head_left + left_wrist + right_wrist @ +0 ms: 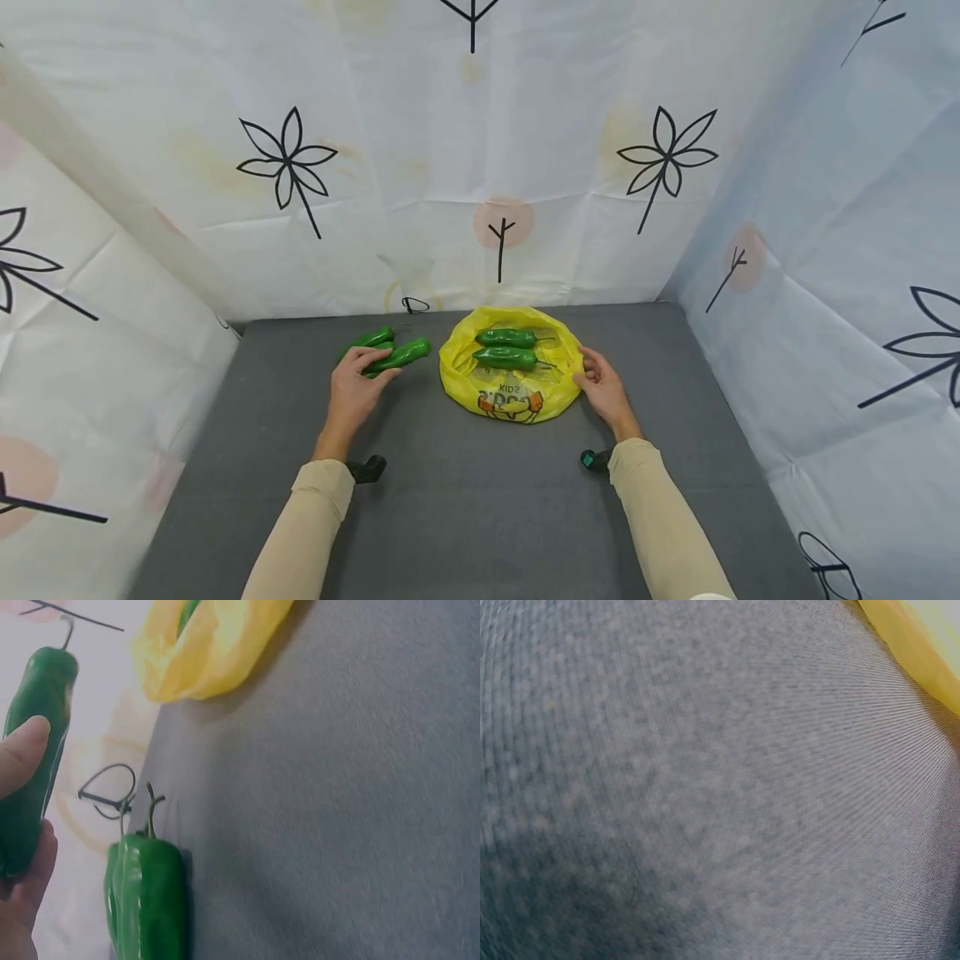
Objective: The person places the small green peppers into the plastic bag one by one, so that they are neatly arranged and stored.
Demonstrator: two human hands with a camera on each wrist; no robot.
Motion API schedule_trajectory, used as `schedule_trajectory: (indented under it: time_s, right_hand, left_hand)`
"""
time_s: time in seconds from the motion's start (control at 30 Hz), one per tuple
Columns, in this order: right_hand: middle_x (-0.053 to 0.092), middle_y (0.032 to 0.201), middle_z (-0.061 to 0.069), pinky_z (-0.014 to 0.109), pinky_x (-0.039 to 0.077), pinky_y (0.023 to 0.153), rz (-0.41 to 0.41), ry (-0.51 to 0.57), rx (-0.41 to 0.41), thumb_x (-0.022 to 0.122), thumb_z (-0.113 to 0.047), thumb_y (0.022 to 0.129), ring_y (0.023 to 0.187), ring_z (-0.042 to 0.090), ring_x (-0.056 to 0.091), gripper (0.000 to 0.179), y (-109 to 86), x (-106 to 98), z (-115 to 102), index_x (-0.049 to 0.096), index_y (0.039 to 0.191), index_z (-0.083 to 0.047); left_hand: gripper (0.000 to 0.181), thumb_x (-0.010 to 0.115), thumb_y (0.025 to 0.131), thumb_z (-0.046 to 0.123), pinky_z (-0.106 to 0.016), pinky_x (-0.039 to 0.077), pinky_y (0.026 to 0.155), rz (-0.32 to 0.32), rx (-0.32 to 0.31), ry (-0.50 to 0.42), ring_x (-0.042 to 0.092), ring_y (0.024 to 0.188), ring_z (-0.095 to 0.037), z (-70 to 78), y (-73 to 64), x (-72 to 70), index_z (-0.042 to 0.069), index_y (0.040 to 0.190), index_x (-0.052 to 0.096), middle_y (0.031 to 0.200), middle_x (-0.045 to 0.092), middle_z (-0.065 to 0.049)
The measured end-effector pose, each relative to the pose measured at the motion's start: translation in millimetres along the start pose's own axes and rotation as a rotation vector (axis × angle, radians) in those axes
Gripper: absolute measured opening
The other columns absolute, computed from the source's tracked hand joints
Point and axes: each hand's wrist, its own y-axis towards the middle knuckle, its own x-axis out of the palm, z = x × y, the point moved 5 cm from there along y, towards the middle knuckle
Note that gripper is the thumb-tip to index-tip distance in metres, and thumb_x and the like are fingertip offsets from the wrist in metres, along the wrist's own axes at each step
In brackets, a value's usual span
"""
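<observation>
Between thumb and fingers, my left hand [356,390] pinches a long green pepper [406,353], raised off the table in the left wrist view. Just beyond and below it lie more green peppers [154,896], partly hidden by the hand in the head view. A yellow plastic bag [459,379] with printed lettering is spread in a round shape to the right. Two green peppers, an upper one [507,337] and a lower one [506,358], lie side by side on it. At the bag's right edge, my right hand [604,392] grips the rim with thumb and curled fingers.
The grey table [480,508] runs back to a white cloth wall [555,125] with plant drawings. Similar cloth hangs at the left [90,358] and right [817,250]. A dark wrist camera [366,469] sits by the left sleeve, another [596,461] by the right.
</observation>
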Motion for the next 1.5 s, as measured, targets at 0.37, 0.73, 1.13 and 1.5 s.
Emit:
schedule_trajectory:
  time_s: [0.37,0.73,1.13,1.5]
  right_hand:
    - [0.055,0.145,0.016,0.034,0.045,0.094,0.004,-0.009,-0.002,0.06,-0.014,0.103,0.115,0.026,0.052,0.058,1.4,0,3,0.041,0.157,-0.024]
    - [0.056,0.144,0.015,0.037,0.046,0.095,0.011,-0.025,0.009,0.06,-0.016,0.103,0.116,0.026,0.053,0.057,1.9,-1,-1,0.041,0.157,-0.025]
    - [0.058,0.142,0.017,0.032,0.044,0.091,0.011,-0.023,-0.011,0.06,-0.014,0.103,0.11,0.026,0.053,0.057,2.4,-1,1,0.041,0.157,-0.022]
    - [0.057,0.143,0.017,0.033,0.046,0.091,-0.003,-0.02,-0.016,0.059,-0.014,0.103,0.111,0.026,0.053,0.058,2.7,0,0,0.04,0.157,-0.023]
  left_hand:
    - [0.042,0.087,0.081,0.014,-0.051,0.059,0.093,-0.025,0.007,-0.115,0.064,0.119,-0.032,19.2,9.9,13.7,0.011,0.121,0.076,0.126,0.071,-0.01]
    - [0.036,0.082,0.085,0.009,-0.042,0.062,0.088,-0.074,0.056,-0.19,0.072,0.107,-0.029,34.7,20.8,30.4,0.011,0.121,0.077,0.122,0.073,-0.009]
    - [0.029,0.082,0.086,0.01,-0.035,0.062,0.083,-0.16,0.098,-0.229,0.071,0.105,-0.024,53.0,26.9,53.8,0.015,0.114,0.079,0.119,0.075,-0.005]
    - [0.024,0.082,0.087,0.013,-0.03,0.062,0.082,-0.212,0.143,-0.263,0.073,0.098,-0.025,69.9,24.9,71.5,0.018,0.111,0.08,0.117,0.075,-0.008]
